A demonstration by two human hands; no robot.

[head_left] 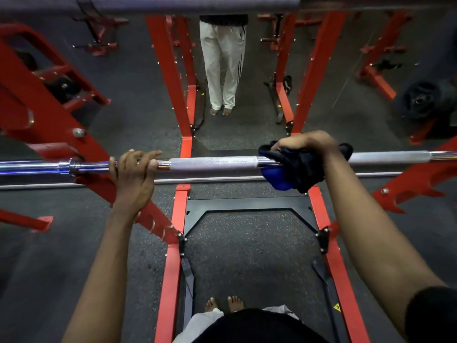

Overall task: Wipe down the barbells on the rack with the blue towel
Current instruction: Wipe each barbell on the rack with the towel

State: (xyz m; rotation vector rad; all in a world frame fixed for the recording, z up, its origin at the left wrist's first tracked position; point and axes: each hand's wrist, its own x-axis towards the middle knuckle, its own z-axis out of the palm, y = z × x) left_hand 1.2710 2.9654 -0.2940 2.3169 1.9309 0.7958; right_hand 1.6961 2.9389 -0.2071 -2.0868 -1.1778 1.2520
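— Right hand (304, 144), just right of the bar's middle: what has it got?
— Its fingers are curled over the blue towel (282, 173), which is bunched round the barbell (212, 163) beside the knurled centre section.
— And the left hand (134, 169)?
— It is wrapped bare round the same barbell, on the smooth part near the collar. The barbell lies level across the red rack (170, 78), and a second barbell (173, 2) crosses above.
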